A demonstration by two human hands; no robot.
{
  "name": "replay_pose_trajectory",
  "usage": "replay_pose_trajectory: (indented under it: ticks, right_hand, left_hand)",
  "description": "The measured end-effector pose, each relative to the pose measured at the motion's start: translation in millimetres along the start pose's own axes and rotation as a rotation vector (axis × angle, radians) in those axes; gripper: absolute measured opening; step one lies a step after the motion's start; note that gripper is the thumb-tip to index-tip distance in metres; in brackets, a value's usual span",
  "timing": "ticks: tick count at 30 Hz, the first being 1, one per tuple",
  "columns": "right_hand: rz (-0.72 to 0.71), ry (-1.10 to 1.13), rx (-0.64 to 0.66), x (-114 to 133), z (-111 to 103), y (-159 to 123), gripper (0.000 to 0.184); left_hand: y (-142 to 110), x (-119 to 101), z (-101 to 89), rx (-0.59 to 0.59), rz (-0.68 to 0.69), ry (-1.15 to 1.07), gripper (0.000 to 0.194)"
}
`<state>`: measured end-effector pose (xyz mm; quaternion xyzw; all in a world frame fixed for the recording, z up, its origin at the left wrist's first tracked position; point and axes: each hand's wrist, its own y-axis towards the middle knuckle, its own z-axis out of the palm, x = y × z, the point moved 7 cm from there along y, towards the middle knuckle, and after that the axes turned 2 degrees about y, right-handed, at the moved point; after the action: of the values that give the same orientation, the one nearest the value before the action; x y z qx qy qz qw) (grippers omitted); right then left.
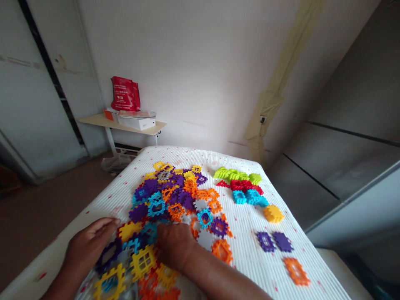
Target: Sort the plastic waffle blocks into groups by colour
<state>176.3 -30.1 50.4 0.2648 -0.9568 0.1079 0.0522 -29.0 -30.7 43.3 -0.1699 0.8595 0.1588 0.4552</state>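
A pile of interlocking plastic building tiles (187, 202) in purple, orange, yellow, blue and grey covers the left and middle of the table. At its left edge is my left hand (92, 241), fingers stretched toward a yellow tile (129, 230), with nothing visible in them. My right hand (176, 243) reaches into the pile with curled fingers beside blue tiles (150, 231). Its fingertips are hidden, so what they grip does not show. Just below it lie a yellow window tile (143, 262) and red-orange tiles (148, 285).
Sorted by colour on the right are green tiles (237, 175), red tiles (245, 186), blue tiles (251, 196) and a yellow stack (273, 213). Nearer lie two purple tiles (283, 241) and an orange tile (296, 271). A side table (93, 120) bears a red bag (123, 93).
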Motion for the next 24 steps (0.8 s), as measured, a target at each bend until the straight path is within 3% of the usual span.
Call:
replay_pose_trajectory:
  ticks: [4, 8, 13, 17, 24]
  right_hand:
    - [0.04, 0.019, 0.012, -1.3, 7.5, 4.9, 0.038]
    - [0.113, 0.054, 0.032, -15.6, -6.1, 0.1, 0.039]
    - [0.166, 0.175, -0.119, -64.7, -45.8, -13.9, 0.024]
    - [0.205, 0.234, -0.282, -112.5, -70.1, -25.6, 0.028]
    - [0.175, 0.161, -0.283, -145.0, -72.7, -31.8, 0.032]
  left_hand:
    - [0.9, 6.8, 12.5, 0.085, -0.014, -0.023, 0.026]
    - [3.7, 9.2, 15.3, 0.077, 0.034, -0.022, 0.027]
    - [3.1, 5.3, 14.9, 0.093, 0.01, -0.026, 0.031]
    - [1.9, 4.1, 15.6, 0.103, -0.082, -0.061, 0.039]
    - [-2.1, -0.4, 15.2, 0.094, -0.224, -0.138, 0.04]
